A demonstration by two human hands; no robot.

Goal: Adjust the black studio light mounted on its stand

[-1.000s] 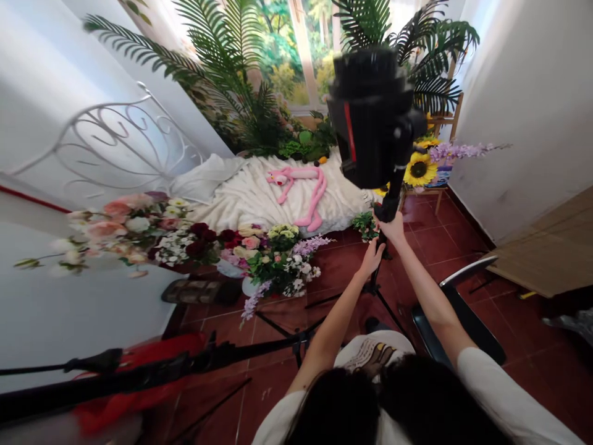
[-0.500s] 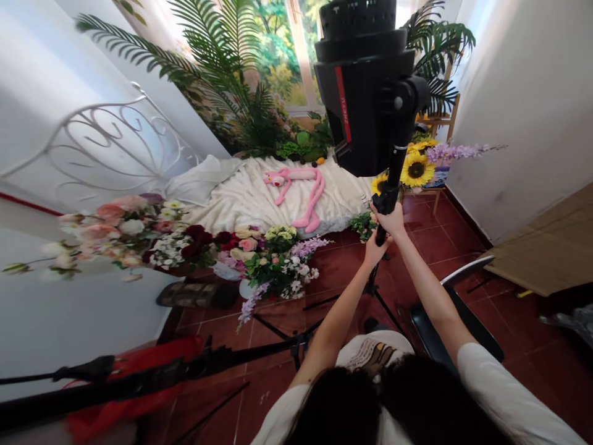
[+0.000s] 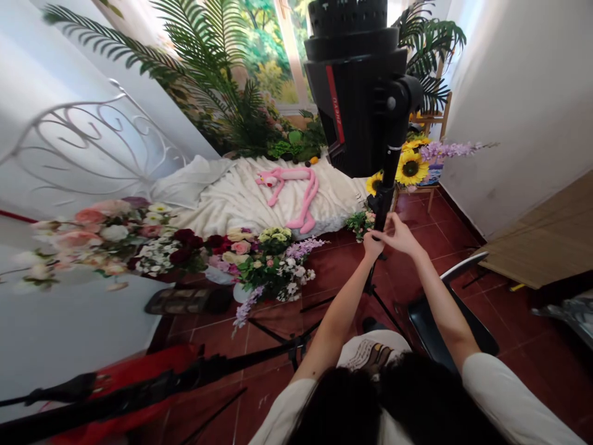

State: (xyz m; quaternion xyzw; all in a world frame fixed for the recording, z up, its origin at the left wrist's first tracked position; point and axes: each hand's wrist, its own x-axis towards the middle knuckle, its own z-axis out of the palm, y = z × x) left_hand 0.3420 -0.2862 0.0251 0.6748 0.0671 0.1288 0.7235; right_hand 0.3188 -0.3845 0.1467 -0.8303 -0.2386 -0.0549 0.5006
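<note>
A large black studio light [image 3: 354, 102] with a red stripe is mounted on top of a black stand pole [image 3: 385, 191]. My left hand [image 3: 373, 244] is wrapped round the pole below a black clamp. Just right of it and slightly higher, my right hand [image 3: 399, 236] has its thumb and fingers spread apart beside the pole, its thumb near my left hand. The lower pole and tripod legs run down towards the floor in front of me.
A bed with a cream blanket [image 3: 231, 198] and pink plush toy [image 3: 296, 176] lies ahead. Flowers [image 3: 273, 262] stand before it, sunflowers [image 3: 411, 167] beyond the pole. A black chair [image 3: 454, 327] is at right; another black stand [image 3: 241, 361] crosses the lower left.
My right hand has come off the pole near the clamp, moved slightly down and right, and opened. My left hand stays on the pole. The view has shifted slightly.
</note>
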